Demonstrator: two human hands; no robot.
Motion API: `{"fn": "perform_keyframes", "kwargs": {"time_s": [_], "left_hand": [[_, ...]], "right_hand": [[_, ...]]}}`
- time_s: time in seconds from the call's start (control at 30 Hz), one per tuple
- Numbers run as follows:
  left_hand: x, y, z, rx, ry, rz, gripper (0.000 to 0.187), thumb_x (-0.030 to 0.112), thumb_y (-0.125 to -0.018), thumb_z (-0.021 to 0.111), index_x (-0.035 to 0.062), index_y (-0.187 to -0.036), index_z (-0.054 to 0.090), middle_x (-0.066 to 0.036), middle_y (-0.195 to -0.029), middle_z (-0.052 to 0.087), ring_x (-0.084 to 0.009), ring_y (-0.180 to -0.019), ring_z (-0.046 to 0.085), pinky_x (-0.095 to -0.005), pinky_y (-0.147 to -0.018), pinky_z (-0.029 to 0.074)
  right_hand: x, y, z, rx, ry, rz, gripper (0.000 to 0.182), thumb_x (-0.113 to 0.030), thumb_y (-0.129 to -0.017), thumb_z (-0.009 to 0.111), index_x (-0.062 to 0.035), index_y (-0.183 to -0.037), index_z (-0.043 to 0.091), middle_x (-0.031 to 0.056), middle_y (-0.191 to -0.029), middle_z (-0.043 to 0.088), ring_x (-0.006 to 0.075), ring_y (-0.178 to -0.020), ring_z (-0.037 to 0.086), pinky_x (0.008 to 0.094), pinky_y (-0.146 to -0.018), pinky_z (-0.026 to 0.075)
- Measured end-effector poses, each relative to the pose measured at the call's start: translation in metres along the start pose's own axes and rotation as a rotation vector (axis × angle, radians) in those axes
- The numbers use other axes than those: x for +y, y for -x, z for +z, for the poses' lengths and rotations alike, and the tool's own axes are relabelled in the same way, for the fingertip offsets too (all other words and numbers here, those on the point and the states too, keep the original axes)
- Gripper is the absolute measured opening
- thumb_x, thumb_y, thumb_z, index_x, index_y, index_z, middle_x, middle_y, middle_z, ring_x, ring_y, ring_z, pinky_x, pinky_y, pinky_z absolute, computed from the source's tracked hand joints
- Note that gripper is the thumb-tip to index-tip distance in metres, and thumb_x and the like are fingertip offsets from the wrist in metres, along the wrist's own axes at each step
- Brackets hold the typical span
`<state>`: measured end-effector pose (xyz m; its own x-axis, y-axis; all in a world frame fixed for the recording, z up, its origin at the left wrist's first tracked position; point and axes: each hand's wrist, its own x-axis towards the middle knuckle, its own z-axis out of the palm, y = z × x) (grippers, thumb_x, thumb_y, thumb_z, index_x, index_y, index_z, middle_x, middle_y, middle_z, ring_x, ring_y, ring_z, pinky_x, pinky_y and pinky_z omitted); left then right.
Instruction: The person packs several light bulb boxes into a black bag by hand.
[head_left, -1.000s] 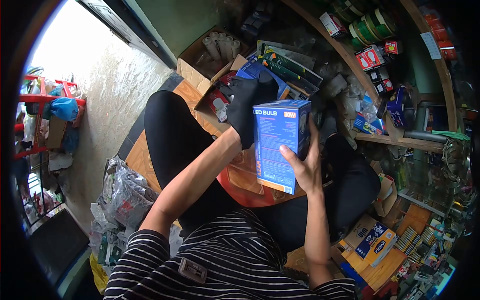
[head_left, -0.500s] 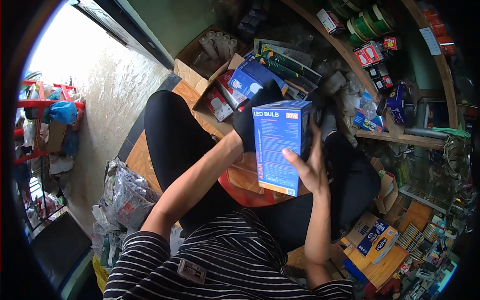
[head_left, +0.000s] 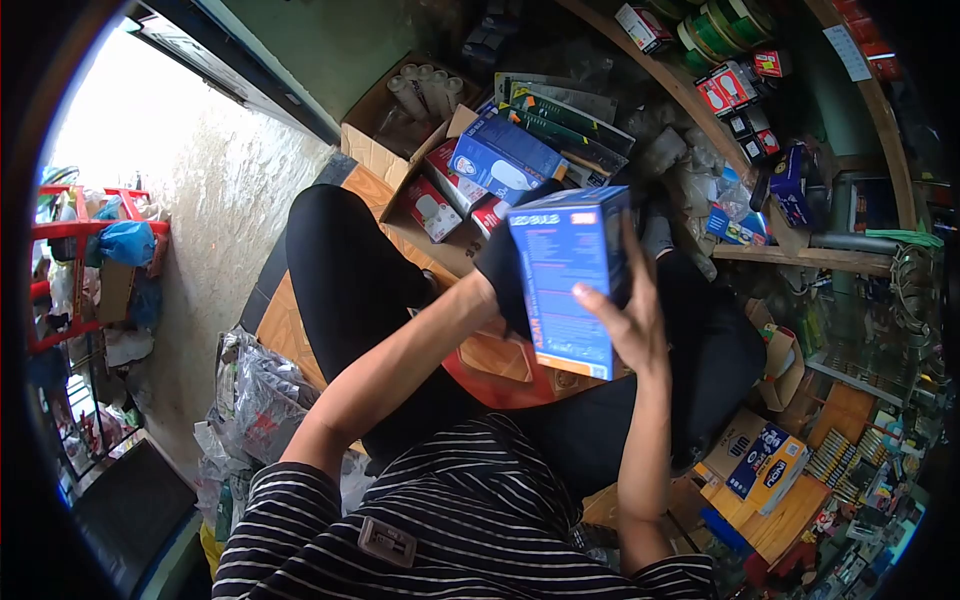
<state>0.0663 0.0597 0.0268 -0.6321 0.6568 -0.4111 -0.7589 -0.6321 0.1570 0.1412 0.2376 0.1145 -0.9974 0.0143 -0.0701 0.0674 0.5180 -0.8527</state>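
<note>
A blue LED bulb box with an orange strip along its bottom stands upright, slightly tilted, in front of me. My right hand grips its right side, the thumb on the printed face and the fingers round the far side. At the box's left edge, my left hand disappears into black cloth, which may be a glove or a rag. Its fingers are hidden by the cloth and the box. The print on the box is blurred by motion.
Beyond my knees is an open carton with more bulb boxes, including a blue LED bulb box. Clear plastic bags lie left. A shelf on the right holds small red bulb boxes. Another carton rests on a wooden board at lower right.
The bulb box has shifted slightly right and tilted, its lower end swinging to the right. My right hand has moved with it; my left forearm has moved slightly right. The view has turned a little.
</note>
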Motion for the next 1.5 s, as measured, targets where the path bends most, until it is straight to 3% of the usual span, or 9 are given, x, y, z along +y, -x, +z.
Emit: {"fn": "perform_keyframes", "kwargs": {"time_s": [0.13, 0.2, 0.37, 0.57, 0.73, 1.0, 1.23, 1.37, 1.5], "left_hand": [[0.012, -0.01, -0.012, 0.157, -0.858, 0.544, 0.043, 0.038, -0.106, 0.054, 0.0039, -0.131, 0.061, -0.013, -0.124, 0.068, -0.0234, -0.113, 0.065, -0.0392, -0.099, 0.054], [-0.004, -0.002, -0.011, -0.01, 0.075, 0.202, 0.043, 0.04, -0.107, 0.052, 0.0044, -0.129, 0.061, -0.013, -0.12, 0.067, -0.023, -0.111, 0.065, -0.0388, -0.099, 0.053], [-0.045, -0.006, -0.012, 0.137, -0.604, 0.461, 0.057, 0.054, -0.105, 0.045, 0.0054, -0.13, 0.062, -0.013, -0.123, 0.068, -0.0246, -0.114, 0.062, -0.039, -0.105, 0.046], [0.023, -0.005, -0.003, 0.251, -0.18, -0.014, 0.056, 0.053, -0.103, 0.046, 0.0075, -0.129, 0.067, -0.012, -0.118, 0.072, -0.0251, -0.105, 0.068, -0.0393, -0.098, 0.051], [0.027, -0.015, -0.014, 0.217, -0.465, 0.328, 0.054, 0.044, -0.112, 0.035, 0.0034, -0.129, 0.066, -0.011, -0.116, 0.073, -0.0205, -0.103, 0.069, -0.0333, -0.096, 0.053], [0.043, 0.007, 0.01, 0.058, -1.086, 0.78, 0.028, 0.018, -0.106, 0.052, 0.0012, -0.124, 0.065, -0.013, -0.118, 0.072, -0.02, -0.107, 0.069, -0.0316, -0.095, 0.056], [0.055, 0.023, 0.015, 0.049, -0.294, 0.417, 0.039, 0.033, -0.108, 0.052, 0.0052, -0.134, 0.063, -0.011, -0.124, 0.071, -0.0202, -0.106, 0.071, -0.032, -0.097, 0.057], [0.032, -0.003, -0.005, 0.279, -0.207, 0.328, 0.043, 0.031, -0.11, 0.047, 0.0035, -0.141, 0.058, -0.01, -0.129, 0.069, -0.0205, -0.115, 0.068, -0.0325, -0.104, 0.053], [-0.006, 0.014, -0.012, -0.044, -0.571, 0.342, 0.073, 0.047, -0.111, 0.043, 0.0007, -0.164, 0.024, -0.007, -0.168, 0.024, -0.0195, -0.153, 0.024, -0.0326, -0.125, 0.022]], "right_hand": [[-0.004, -0.003, 0.011, -0.012, -0.023, -0.001, 0.105, -0.047, -0.079, 0.081, -0.0026, -0.162, 0.034, 0.0296, -0.144, 0.048, 0.0388, -0.131, 0.054, 0.0455, -0.112, 0.042], [-0.008, -0.001, 0.01, 0.08, 0.015, 0.017, 0.102, -0.046, -0.08, 0.081, -0.0018, -0.161, 0.036, 0.028, -0.137, 0.052, 0.0379, -0.126, 0.057, 0.0444, -0.109, 0.045], [-0.005, -0.009, 0.004, 0.215, 0.024, 0.056, 0.101, -0.047, -0.082, 0.08, -0.0011, -0.161, 0.036, 0.0295, -0.13, 0.054, 0.0382, -0.121, 0.06, 0.0421, -0.106, 0.047], [0.002, 0.003, 0.022, -0.05, 0.156, 0.067, 0.119, -0.057, -0.082, 0.079, -0.0082, -0.168, 0.012, 0.0375, -0.156, 0.029, 0.051, -0.147, 0.034, 0.0519, -0.119, 0.035], [0.001, 0.01, 0.024, -0.039, -0.273, 0.046, 0.112, -0.045, -0.097, 0.073, -0.0047, -0.167, -0.004, 0.0291, -0.162, 0.03, 0.0353, -0.148, 0.038, 0.044, -0.122, 0.031], [0.004, 0.009, 0.021, -0.214, -0.519, 0.123, 0.098, -0.044, -0.091, 0.078, -0.0014, -0.162, 0.025, 0.0164, -0.148, 0.047, 0.0272, -0.138, 0.047, 0.0387, -0.116, 0.036], [-0.005, -0.004, 0.035, -0.041, -0.179, -0.122, 0.102, -0.044, -0.084, 0.08, -0.0008, -0.162, 0.031, 0.0293, -0.15, 0.041, 0.0398, -0.142, 0.043, 0.0494, -0.117, 0.036], [-0.001, -0.01, 0.032, 0.158, -0.033, -0.146, 0.097, -0.043, -0.084, 0.08, -0.0029, -0.161, 0.035, 0.0298, -0.143, 0.043, 0.0432, -0.135, 0.047, 0.0509, -0.114, 0.039], [-0.006, -0.023, 0.015, 0.37, -0.055, -0.089, 0.092, -0.04, -0.087, 0.077, 0.0003, -0.159, 0.037, 0.0281, -0.14, 0.045, 0.0401, -0.13, 0.052, 0.0474, -0.111, 0.042]]}}
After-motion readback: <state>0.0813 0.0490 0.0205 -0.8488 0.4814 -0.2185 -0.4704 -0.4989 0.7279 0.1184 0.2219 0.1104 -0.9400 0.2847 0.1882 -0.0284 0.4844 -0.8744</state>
